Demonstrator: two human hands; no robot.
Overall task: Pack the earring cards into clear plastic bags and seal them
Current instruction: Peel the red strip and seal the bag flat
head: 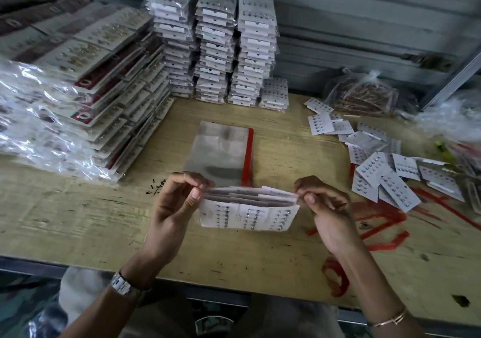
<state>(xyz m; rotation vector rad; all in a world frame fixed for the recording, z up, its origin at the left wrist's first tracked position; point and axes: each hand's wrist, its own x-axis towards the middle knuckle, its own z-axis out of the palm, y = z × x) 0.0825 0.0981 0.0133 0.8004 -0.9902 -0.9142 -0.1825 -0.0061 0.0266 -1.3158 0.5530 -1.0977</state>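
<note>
Your left hand (174, 202) and right hand (325, 207) each pinch a top corner of the fanned earring cards (247, 215), held above the table (78, 220), near the clear bags (218, 152). Likely squaring the bundle. Whether it's bagged: can't tell. Next: align the edges, then bag.
</note>
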